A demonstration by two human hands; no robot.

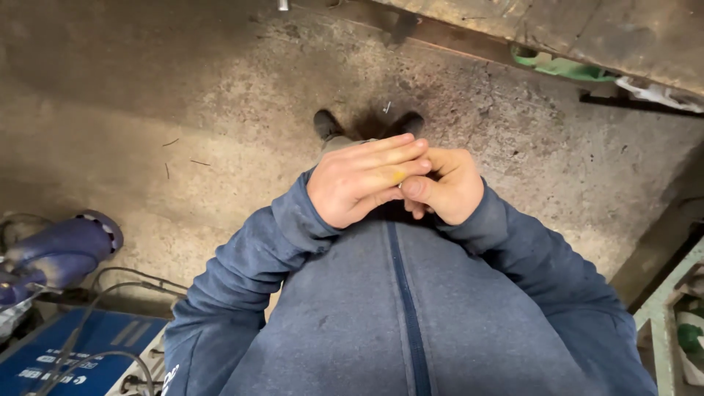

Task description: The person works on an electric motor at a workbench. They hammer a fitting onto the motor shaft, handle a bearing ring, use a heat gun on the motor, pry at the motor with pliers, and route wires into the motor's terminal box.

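Observation:
I look straight down my blue zipped jacket (381,315) to the concrete floor. My left hand (363,180) and my right hand (447,187) meet in front of my chest, fingers overlapping. The left hand's fingers lie flat across the right hand's fingertips, and a small yellow mark or object (398,176) shows on a left finger. The right hand is curled, its thumb pressing toward the left fingers. Whether something small is pinched between them is hidden. The toes of my dark shoes (328,123) show just beyond the hands.
A blue machine with cables (70,352) sits at the lower left, beside a blue cylinder (62,249). A green metal frame (664,315) stands at the right edge. A worn steel slab (587,29) with green scrap under it runs along the top right.

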